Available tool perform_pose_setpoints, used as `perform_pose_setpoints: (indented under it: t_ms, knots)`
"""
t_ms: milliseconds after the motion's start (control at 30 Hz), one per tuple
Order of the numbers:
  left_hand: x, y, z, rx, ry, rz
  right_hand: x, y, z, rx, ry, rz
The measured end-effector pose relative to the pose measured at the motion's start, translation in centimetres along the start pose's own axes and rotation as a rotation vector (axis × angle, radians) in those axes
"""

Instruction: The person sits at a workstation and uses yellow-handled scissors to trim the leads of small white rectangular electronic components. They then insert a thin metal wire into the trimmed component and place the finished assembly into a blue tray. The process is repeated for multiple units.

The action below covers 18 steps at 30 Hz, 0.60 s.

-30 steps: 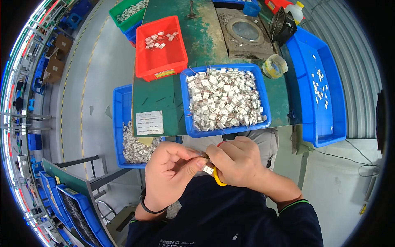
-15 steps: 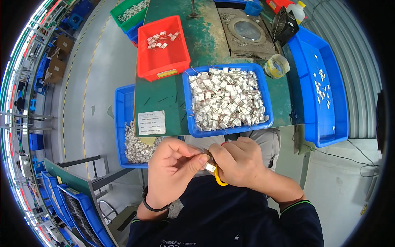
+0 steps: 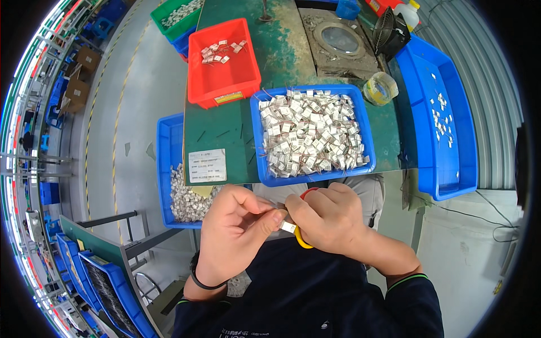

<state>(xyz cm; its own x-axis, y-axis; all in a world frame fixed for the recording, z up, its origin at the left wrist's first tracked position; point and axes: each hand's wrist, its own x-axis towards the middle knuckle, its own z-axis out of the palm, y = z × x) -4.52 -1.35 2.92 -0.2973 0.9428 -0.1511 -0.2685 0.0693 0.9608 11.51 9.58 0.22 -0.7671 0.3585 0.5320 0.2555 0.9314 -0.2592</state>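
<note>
My left hand (image 3: 236, 234) pinches a small white rectangular part (image 3: 288, 227) between thumb and forefinger. It looks like the white wired parts heaped in the blue tray. My right hand (image 3: 329, 217) is closed round a pair of scissors (image 3: 303, 241) with red and yellow looped handles. Its metal end meets the left fingertips beside the white part, mostly hidden by the fingers. Both hands are close together above my lap, just below the bench edge. Directly beyond them, a blue tray (image 3: 369, 141) holds a heap of white parts with thin wires.
On the green bench (image 3: 234, 124) are a red bin (image 3: 225, 84) with several parts, a printed sheet (image 3: 207, 166) and a tape roll (image 3: 380, 89). A blue bin (image 3: 164, 146) of parts stands low at left. Another long blue bin (image 3: 428, 163) and a black fan (image 3: 390, 32) are right.
My right hand has shifted slightly, and more of the scissors' red handle shows. The left hand keeps its pinch on the white part.
</note>
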Motion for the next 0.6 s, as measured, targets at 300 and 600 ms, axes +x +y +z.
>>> perform_pose_setpoints:
  t_ms: [300,600]
  knots:
    - [-0.11,0.63,0.36,0.180,0.041,-0.007,-0.30,-0.21,0.05,0.010,0.000,0.005]
    - [0.14,0.45,0.23,0.112,0.019,-0.006,-0.53,-0.27,0.28,0.029,0.031,0.003]
